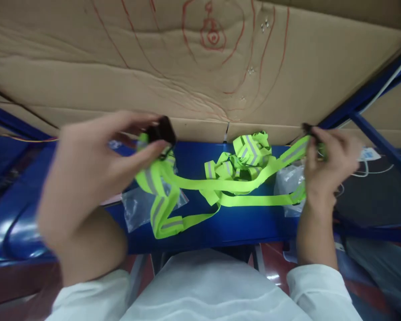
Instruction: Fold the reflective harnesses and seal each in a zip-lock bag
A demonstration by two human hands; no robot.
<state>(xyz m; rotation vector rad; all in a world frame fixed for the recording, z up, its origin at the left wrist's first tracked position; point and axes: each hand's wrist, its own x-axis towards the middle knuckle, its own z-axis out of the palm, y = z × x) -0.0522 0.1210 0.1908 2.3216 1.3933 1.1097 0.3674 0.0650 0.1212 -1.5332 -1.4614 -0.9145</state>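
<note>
My left hand (100,165), at the left and slightly blurred, pinches a black buckle (163,132) between thumb and fingers. A neon-yellow strap (217,184) with grey reflective stripes hangs in folds below that buckle and runs across to the right. There my right hand (332,156) is closed on a small black piece (308,129) at the strap's other end; its exact shape is hard to make out. Between the hands, a crumpled pile of the same neon strap (252,151) lies on the blue table (200,229).
Clear plastic bags lie near the left (137,209) and right (282,183) parts of the strap. A cardboard panel (153,84) with red drawn lines stands behind the table. Blue frame bars (381,138), white cables and a dark surface (367,196) are at the right.
</note>
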